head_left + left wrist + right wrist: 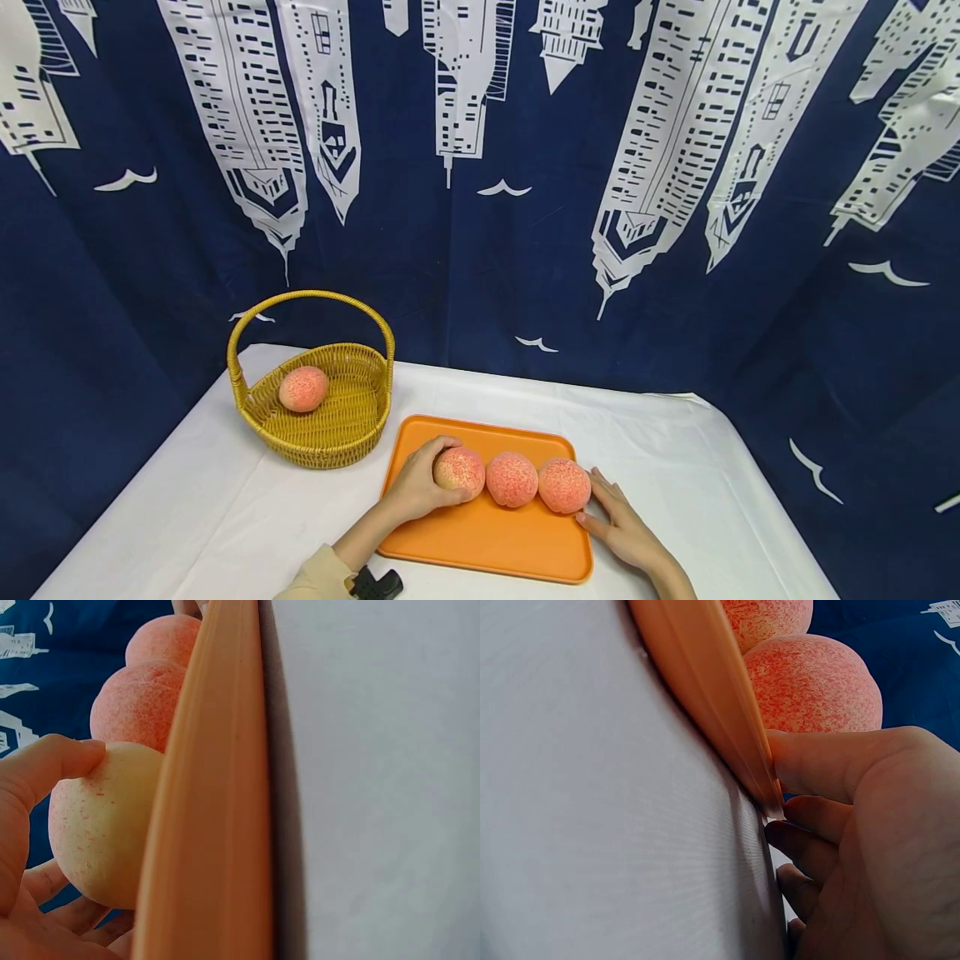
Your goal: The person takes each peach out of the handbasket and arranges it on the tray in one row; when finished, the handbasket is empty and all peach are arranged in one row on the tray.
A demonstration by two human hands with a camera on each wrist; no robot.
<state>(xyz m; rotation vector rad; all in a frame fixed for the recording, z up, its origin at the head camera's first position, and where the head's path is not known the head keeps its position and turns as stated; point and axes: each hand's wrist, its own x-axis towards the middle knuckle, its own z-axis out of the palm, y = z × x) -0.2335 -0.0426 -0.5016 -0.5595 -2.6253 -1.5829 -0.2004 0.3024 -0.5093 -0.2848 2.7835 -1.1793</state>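
Observation:
Three pink peaches sit in a row on an orange tray [487,542]. My left hand [420,483] grips the left peach [459,472], thumb on its near side and fingers around the far side. In the left wrist view this peach [105,825] shows a pale yellow side. Beside it are the middle peach [512,480] and the right peach [565,486]. My right hand [626,529] holds the tray's right edge, its thumb over the rim and its fingers along the outer side, close by the right peach. In the right wrist view, the rim partly hides the thumb tip.
A yellow wicker basket [330,454] with a tall handle stands at the back left, with one peach [303,389] inside. White cloth [187,508] covers the table. Behind it hangs a dark blue curtain [525,267] with white building prints.

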